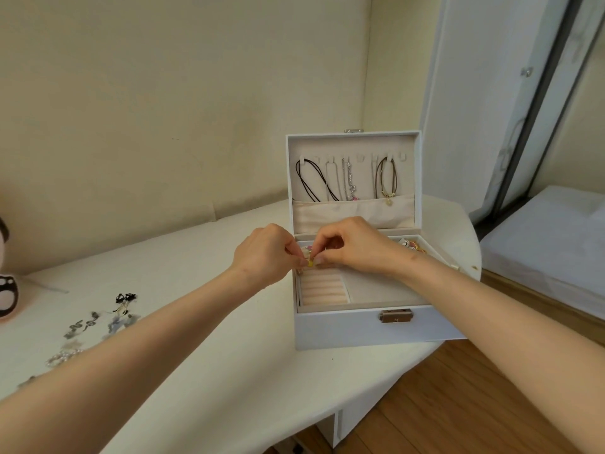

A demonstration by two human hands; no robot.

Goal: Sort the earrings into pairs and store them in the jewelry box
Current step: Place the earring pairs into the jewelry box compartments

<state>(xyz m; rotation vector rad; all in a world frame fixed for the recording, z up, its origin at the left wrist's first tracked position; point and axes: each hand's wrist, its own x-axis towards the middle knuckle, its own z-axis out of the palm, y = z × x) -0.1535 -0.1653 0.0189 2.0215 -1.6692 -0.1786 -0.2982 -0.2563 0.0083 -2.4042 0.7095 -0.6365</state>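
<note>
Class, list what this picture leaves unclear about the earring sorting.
Head view:
Yellow earring: mostly covered by left hand and right hand.
Jewelry box back compartments: hidden behind the hands.
Loose earrings on table: blurred, small.
Pink object: cut by left edge.

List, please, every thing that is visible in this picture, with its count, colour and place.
table: one, white, under everything.
jewelry box: one, white, open, table's right part.
necklaces: several, black, silver, brown, hanging inside the lid.
ring rolls: one block, peach, box's front left compartment.
yellow earring: one, above the ring rolls.
loose earrings: several, black, silver, pearl, table's left part.
mattress: one, white, far right.
left grip: bare hand, pinching the earring.
right grip: bare hand, pinching the earring.
</note>
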